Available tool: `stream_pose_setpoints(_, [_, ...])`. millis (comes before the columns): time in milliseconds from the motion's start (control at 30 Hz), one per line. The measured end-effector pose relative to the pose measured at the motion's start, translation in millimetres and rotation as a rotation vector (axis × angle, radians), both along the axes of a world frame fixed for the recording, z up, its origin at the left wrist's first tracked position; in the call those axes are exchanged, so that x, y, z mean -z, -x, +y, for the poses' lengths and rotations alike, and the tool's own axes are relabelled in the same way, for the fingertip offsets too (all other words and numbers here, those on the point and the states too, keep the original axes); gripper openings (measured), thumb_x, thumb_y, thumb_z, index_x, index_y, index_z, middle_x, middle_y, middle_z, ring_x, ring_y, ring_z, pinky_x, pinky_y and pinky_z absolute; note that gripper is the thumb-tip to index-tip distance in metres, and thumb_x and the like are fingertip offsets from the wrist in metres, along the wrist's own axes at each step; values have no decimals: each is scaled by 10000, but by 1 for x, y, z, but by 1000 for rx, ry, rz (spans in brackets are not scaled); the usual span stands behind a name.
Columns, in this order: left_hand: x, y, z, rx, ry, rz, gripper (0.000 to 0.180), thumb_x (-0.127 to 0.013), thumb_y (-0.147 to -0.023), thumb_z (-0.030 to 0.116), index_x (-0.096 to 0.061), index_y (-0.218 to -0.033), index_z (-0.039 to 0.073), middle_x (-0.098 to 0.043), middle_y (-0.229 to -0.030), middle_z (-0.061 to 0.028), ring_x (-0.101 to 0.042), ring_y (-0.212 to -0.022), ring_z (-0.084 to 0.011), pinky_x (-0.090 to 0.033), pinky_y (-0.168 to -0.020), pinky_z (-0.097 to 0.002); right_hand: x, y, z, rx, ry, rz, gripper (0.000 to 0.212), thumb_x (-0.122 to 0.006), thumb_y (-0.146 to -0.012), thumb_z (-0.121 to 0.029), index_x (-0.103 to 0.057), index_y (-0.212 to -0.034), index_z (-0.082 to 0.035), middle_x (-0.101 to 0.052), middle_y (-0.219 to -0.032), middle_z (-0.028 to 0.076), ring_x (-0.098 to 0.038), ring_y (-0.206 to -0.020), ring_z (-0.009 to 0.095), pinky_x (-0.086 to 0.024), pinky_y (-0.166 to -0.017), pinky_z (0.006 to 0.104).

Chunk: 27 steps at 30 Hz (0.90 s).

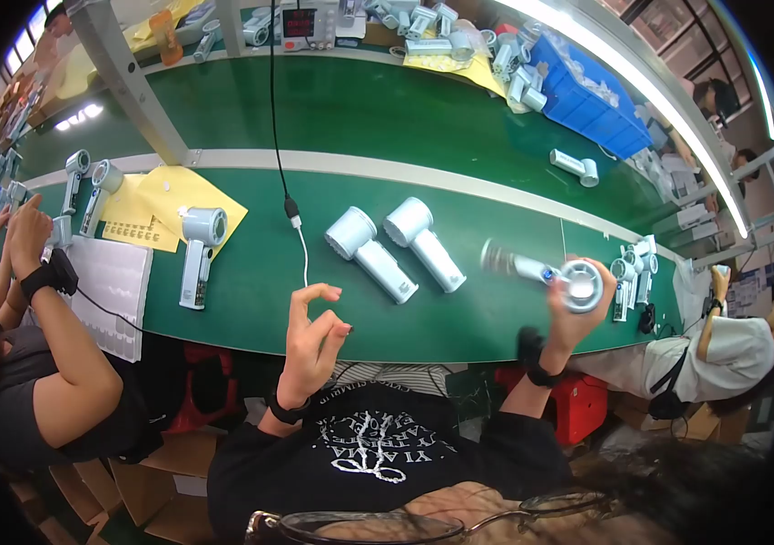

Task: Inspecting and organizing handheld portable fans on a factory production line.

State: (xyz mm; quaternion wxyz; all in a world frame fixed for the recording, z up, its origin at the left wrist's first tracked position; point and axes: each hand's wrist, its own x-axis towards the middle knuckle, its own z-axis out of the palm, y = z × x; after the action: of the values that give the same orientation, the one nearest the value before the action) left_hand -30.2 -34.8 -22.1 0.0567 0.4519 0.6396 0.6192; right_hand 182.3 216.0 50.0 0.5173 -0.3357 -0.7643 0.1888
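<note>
Most of the view is filled by a green desk [496,313], with a blue bin [600,123] seen at the far right. A pale-blue fan [376,261] and a second fan [432,250] are laid side by side mid-desk. A third fan [580,284] is held above the near right by the right hand [577,325], its head clasped in the grip, its handle pointed left and blurred. The left hand [312,341] is raised, fingers curled but apart, nothing seen between them. By its fingertips a white cable [303,250] is hung; whether it is touched cannot be told. The second fan could be knocked if the third were swung left; a loosened grip could cause a drop; the cable could be snagged by careless fingers.
</note>
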Motion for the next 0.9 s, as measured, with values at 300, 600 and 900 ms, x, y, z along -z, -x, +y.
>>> stream_pose_setpoints(300, [-18, -10, 23, 124, -130, 347, 350, -561, -940, 222, -524, -653, 25, -564, -1130, -190, -534, -1082, -335, -433, -957, -484, 38, 30, 2, -806, 772, 797, 504, -695, -801, -302, -469, -1123, 13, -562, -947, 138, -599, -843, 222, -515, -875, 484])
stream_pose_setpoints(600, [-47, -36, 42, 196, 39, 796, 247, -691, -800, 245, -605, -760, 16, -545, -1324, -132, -471, -1266, -309, -358, -1031, -535, 33, 38, -38, -398, -143, 346, 605, -734, -773, -396, -425, -1096, 12, -565, -911, 163, -604, -836, 242, -500, -904, 566])
stream_pose_setpoints(900, [-45, -34, 41, 139, 91, 908, 319, -708, -760, 231, -665, -934, -32, -487, -1404, -94, -437, -1295, -333, -351, -1047, -516, 44, 44, -50, -340, -134, 362, 664, -787, -728, -394, -421, -1088, 28, -563, -902, 158, -608, -824, 231, -511, -899, 556])
